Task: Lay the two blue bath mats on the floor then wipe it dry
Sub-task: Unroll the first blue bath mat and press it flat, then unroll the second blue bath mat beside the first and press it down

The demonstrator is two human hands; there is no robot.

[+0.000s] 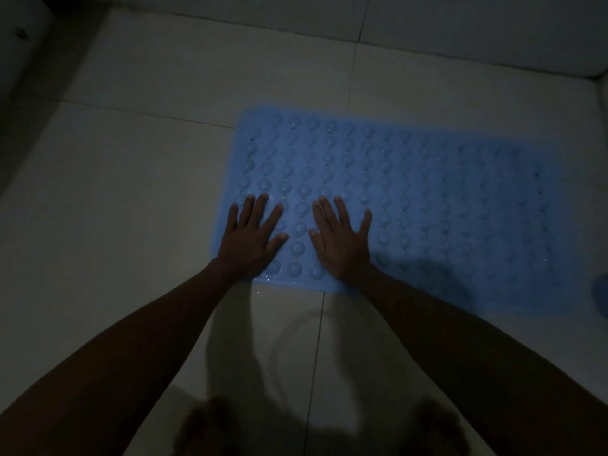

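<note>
Two bare hands press flat on one blue bath mat (pixel 411 199) laid on a dim tiled floor (pixel 131 199).

One mat lies flat near the far wall; a blue edge (pixel 600 291) at the right border may be the second mat, too little shows to tell; wiping looks not yet begun, with wet glints at the mat's near edge; the left hand (pixel 250 238) and right hand (pixel 339 241), fingers spread wide, rest palm-down on the mat's near left corner, gripping nothing.
</note>
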